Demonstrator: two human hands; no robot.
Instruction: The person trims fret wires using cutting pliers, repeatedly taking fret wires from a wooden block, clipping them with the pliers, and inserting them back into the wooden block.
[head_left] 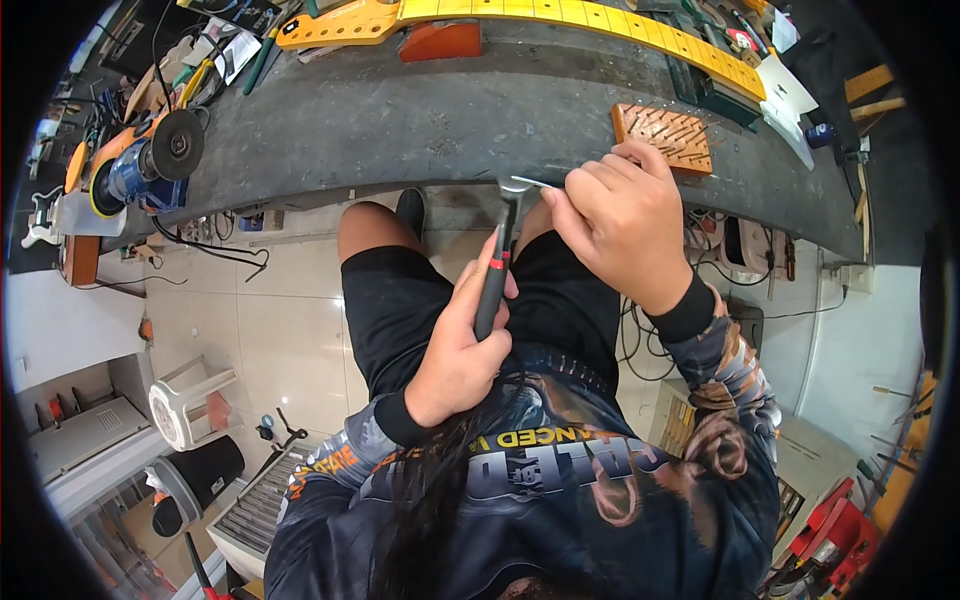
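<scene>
My left hand [458,345] is wrapped round the black and red handles of the pliers [492,295], which point away from me over my lap. Their metal head sits just off the bench's front edge. A short, thin piece of fret wire [531,182] is pinched in my right hand [615,215], and its free end overlaps the head of the pliers. Just beyond my right hand, a wooden block [645,122] on the bench holds several thin metal pieces standing in it.
A guitar neck [580,14] lies along the back of the dark bench [400,120], near a red-brown wooden block [441,42]. An angle grinder [130,170] rests at the left end. Below stand a white stool [180,400] and a black bin [215,470].
</scene>
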